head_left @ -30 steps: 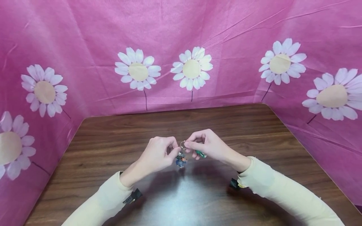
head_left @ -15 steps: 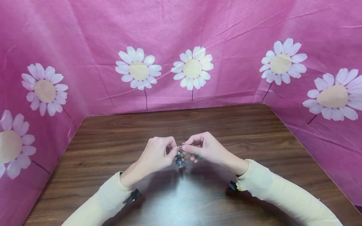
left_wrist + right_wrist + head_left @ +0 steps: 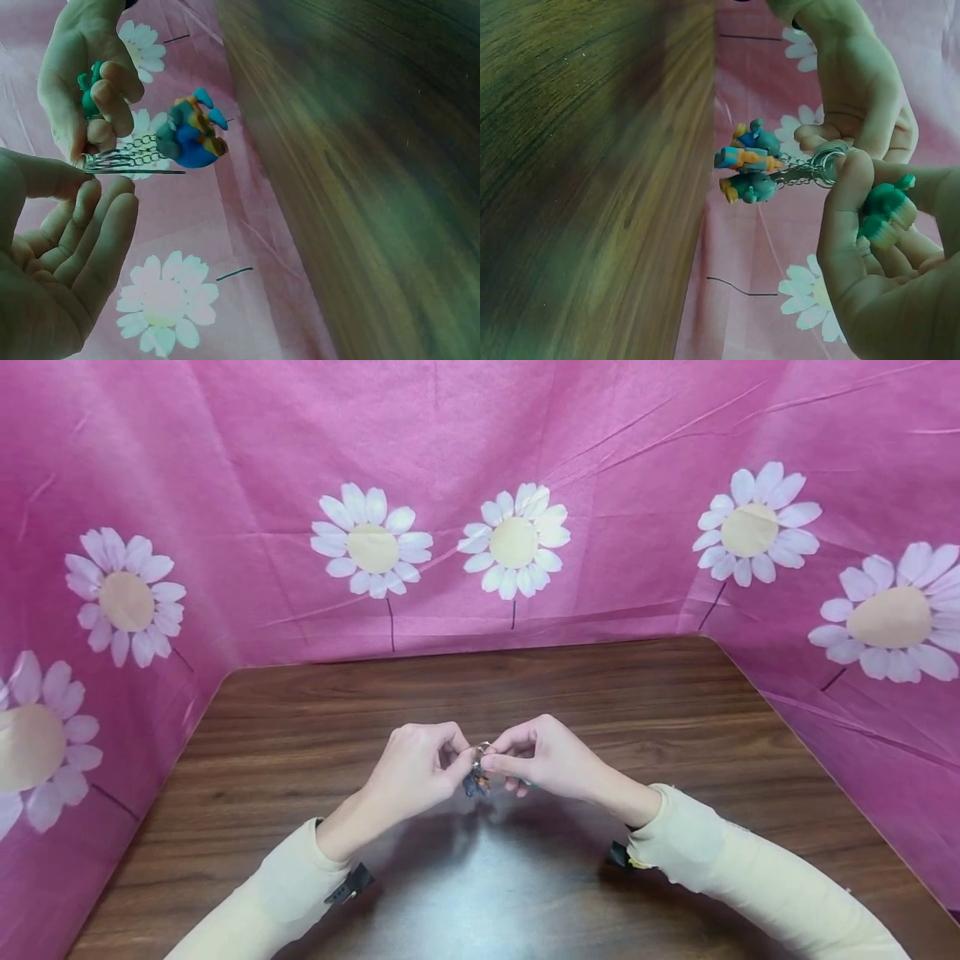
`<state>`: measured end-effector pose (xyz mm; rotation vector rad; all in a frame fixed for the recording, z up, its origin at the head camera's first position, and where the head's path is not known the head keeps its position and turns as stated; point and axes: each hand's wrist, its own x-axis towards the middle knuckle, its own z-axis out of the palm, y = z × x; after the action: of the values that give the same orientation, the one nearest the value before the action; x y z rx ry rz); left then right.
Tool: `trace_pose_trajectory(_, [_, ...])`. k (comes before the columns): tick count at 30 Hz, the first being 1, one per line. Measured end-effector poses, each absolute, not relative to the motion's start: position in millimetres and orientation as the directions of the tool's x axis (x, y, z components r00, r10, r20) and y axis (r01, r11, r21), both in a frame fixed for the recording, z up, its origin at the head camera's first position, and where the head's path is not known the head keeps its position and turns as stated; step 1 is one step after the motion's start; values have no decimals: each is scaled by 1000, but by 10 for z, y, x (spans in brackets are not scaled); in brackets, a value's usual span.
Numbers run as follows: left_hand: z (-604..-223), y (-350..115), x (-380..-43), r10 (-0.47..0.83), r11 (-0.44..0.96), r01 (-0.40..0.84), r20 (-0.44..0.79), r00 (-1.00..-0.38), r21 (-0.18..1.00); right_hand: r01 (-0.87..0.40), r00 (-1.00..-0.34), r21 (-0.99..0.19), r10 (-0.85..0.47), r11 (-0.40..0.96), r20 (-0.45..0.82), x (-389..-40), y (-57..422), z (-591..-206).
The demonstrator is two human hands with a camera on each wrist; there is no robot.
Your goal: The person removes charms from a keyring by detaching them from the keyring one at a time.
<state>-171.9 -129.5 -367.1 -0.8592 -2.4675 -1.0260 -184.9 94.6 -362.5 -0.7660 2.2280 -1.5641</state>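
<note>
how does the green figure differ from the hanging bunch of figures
The green figure is mostly green; the hanging bunch mixes blue, orange and grey-green. The green figure sits within the right hand; the hanging bunch dangles below, on chains. Both look like keyring toys.

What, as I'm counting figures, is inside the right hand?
A green figure shows inside the right hand; from the left wrist view, curled fingers hide part of it.
</note>
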Motion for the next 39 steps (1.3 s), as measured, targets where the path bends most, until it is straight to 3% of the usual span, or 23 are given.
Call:
trace_pose_trajectory(6, [-3715, -1319, -1716, 382, 351, 591, 465, -799, 726, -228, -836, -954, -542, 194, 89, -1851, 961, -3600])
trace_pose_trajectory(15, [-3781, -1306, -1682, 366, 138, 338, 269, -891, 931, -117, -886, -991, -459, 71, 71, -1869, 947, -3657])
trace_pose_trajectory(22, [-3794, -1316, -1691, 365, 123, 327, 264, -893, 937, -139, -866, -984, -496, 109, 67, -1864, 954, -3681])
trace_pose_trajectory(39, [-3675, -1359, -1722, 424, 343, 475, 318, -848, 810, -189, -833, -961, -550, 201, 49, -1863, 1064, -3555])
